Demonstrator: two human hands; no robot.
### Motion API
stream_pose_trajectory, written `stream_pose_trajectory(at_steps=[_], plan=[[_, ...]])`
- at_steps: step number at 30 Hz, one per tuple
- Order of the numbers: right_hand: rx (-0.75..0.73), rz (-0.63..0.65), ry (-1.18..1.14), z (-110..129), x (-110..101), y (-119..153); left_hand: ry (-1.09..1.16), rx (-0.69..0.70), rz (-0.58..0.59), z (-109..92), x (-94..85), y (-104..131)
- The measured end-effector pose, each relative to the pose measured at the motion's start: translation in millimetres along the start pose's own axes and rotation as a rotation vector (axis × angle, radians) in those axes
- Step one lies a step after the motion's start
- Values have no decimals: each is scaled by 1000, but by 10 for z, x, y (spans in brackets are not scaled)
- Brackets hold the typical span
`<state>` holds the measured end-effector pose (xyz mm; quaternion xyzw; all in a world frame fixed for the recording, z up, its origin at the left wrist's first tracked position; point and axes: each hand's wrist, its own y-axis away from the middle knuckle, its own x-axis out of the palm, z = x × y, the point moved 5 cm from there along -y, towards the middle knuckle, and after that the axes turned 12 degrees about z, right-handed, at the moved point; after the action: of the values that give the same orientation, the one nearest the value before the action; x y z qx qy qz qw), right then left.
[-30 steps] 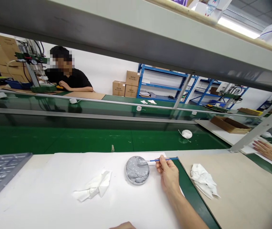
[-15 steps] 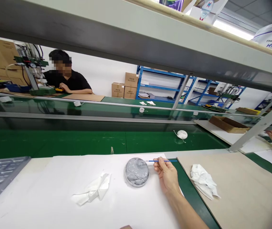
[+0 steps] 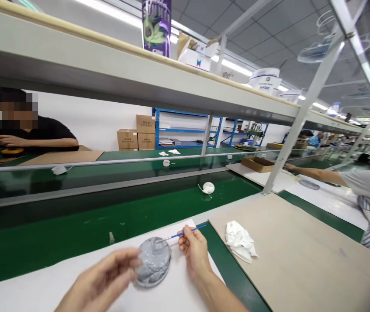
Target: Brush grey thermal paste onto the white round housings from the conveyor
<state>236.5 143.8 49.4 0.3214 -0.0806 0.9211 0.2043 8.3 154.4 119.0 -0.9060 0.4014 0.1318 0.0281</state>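
Observation:
A round dish of grey paste (image 3: pixel 154 261) lies on the white sheet (image 3: pixel 178 294) in front of me. My right hand (image 3: pixel 194 249) pinches a thin blue brush (image 3: pixel 185 233) whose tip rests in the paste at the dish's far rim. My left hand (image 3: pixel 107 279) is blurred, fingers spread, its fingertips at the dish's left edge; it holds nothing that I can make out.
A crumpled white wipe (image 3: pixel 240 240) lies on the brown board (image 3: pixel 295 251) to my right. Behind runs a green conveyor (image 3: pixel 74 225) carrying a white round part (image 3: pixel 209 187). One person sits across at far left, another reaches in from the right.
The view swung right and up. My left hand came up from the bottom edge to the dish. The right hand still holds the brush in the paste.

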Motion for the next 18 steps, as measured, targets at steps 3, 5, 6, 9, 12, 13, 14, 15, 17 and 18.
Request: stream_pose_trajectory(at_steps=[3, 5, 6, 9, 12, 13, 14, 15, 17, 18], plan=[[-5, -5, 28, -27, 19, -3, -243, 63, 105, -568, -74, -587], [-17, -17, 38, -43, 19, -12, -532, 124, 185, -813, 16, -1032], [-17, -17, 41, -55, 18, -20, -668, 149, 216, -876, 88, -1260], [-7, 12, 49, -105, 22, -65, -913, 188, 291, -894, 363, -1915], [-27, 19, 53, -163, 27, -122, -1020, 206, 334, -846, 674, -2454], [-38, 6, 52, -183, 28, -139, -1054, 212, 342, -841, 775, -2601], [-45, -10, 47, -206, 32, -152, -1085, 218, 346, -843, 869, -2731], [-48, -24, 39, -230, 41, -165, -1114, 223, 349, -850, 953, -2850], [-41, -35, 19, -280, 74, -188, -1163, 220, 346, -864, 1081, -3062], [-40, -39, 8, -301, 93, -200, -1181, 212, 342, -866, 1124, -3161]])
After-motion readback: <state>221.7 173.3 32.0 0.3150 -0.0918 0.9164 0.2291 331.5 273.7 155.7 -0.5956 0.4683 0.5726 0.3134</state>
